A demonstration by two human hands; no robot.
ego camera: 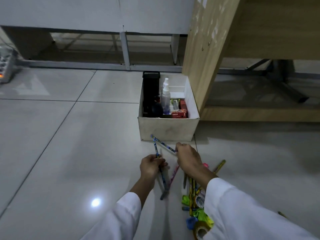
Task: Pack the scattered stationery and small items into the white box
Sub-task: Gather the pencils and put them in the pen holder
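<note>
Two hands: both hold pencils over the floor [52,135], just in front of the white box [166,130].
Left hand [150,166]: fingers curled round a small bundle of pencils [160,168], gripped near mid-length.
Right hand [187,160]: pinches one blue patterned pencil [163,144] at its near end; the far tip points toward the box wall.
Remaining items: loose pencils [191,191], a tape roll [200,230] and small coloured pieces lie on the tiles beside the right sleeve [242,213].
Box contents: black mesh holder [150,90], spray bottle [165,94], red carton [179,113].
Handling: pencils judged light, stiff and apt to roll; points may snap if dropped.
Hold point: mid-shaft, several together, lowered lengthwise into the box's free right part.
</note>
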